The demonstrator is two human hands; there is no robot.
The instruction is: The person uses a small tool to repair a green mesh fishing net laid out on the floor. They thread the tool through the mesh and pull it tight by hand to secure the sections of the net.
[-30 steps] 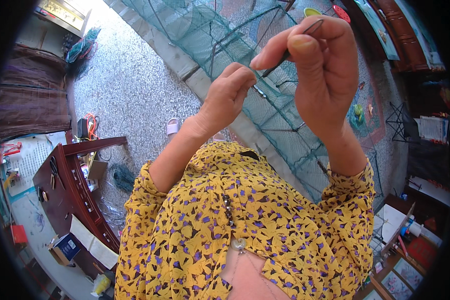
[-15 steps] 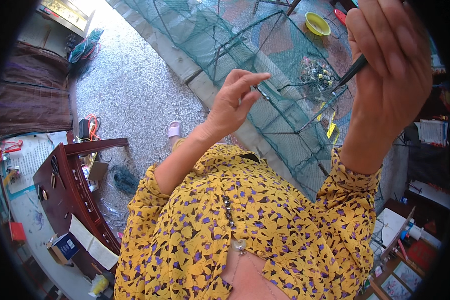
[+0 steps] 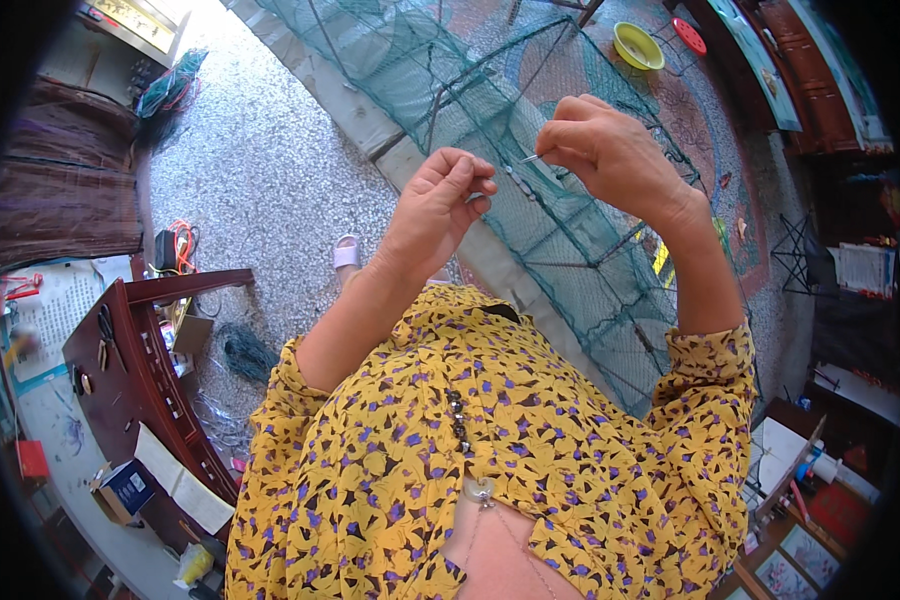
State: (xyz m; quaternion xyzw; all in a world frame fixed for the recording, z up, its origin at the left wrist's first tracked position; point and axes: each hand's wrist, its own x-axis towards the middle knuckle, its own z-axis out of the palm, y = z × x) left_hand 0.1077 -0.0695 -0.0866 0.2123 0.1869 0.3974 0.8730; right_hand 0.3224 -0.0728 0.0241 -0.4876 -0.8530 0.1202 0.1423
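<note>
Some room between pinched left hand [image 3: 440, 205], contents unclear, and right hand [image 3: 615, 155] with thin tool [image 3: 530, 158], over net's edge [image 3: 522, 245]

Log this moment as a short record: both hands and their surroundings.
Left hand: fingers curled, thumb against index; anything held is too small to tell
Right hand: pinches a thin tool, tip toward the left hand
Hand contact: none, hands apart
Net: green, spread out beyond the hands
Bowl: yellow-green, upper right
Scissors: far left
</note>
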